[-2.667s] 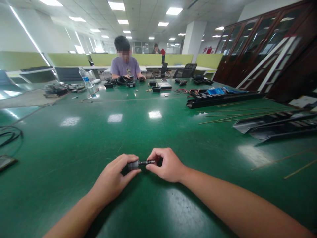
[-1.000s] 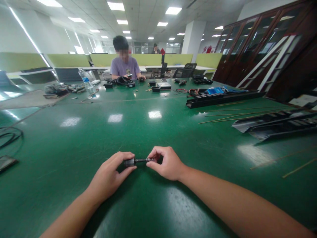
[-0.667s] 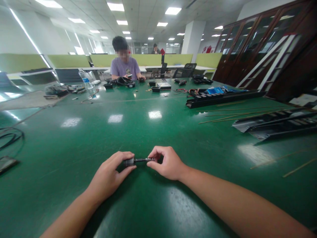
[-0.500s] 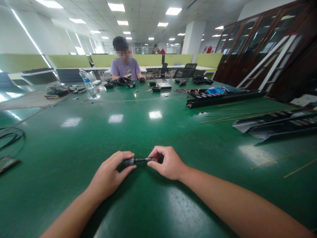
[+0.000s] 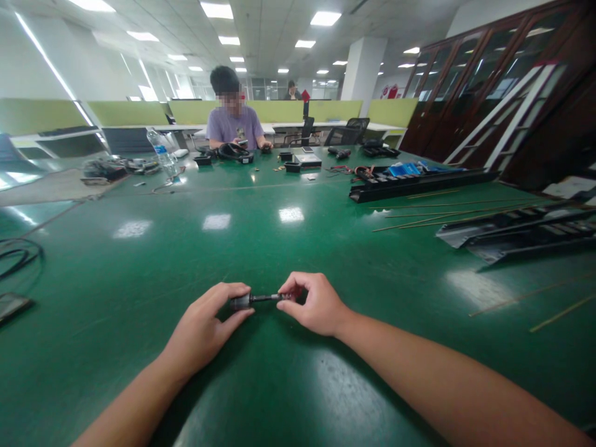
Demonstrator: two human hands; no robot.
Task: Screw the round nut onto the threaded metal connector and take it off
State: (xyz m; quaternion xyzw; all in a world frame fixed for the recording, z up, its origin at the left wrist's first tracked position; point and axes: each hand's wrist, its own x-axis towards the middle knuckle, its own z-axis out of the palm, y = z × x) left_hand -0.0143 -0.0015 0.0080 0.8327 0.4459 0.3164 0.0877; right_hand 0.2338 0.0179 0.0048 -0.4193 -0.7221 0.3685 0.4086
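A small dark cylindrical part with a thin shaft [image 5: 259,299] is held just above the green table [image 5: 288,248], close to my body. My left hand [image 5: 203,329] pinches its thicker grey end between thumb and fingers. My right hand [image 5: 313,304] pinches the thin end of the shaft with thumb and forefinger, the other fingers curled under. Both forearms rest low over the table. What lies inside my right palm is hidden.
A person in a purple shirt [image 5: 233,124] sits at the far side among black parts. Long black trays [image 5: 414,181] and thin rods [image 5: 447,217] lie at the right. A water bottle [image 5: 161,152] stands at the far left, cables [image 5: 18,254] at the left edge.
My hands have drawn slightly apart since the earliest frame, so more of the thin shaft shows between them. Over the last second they have hardly moved.
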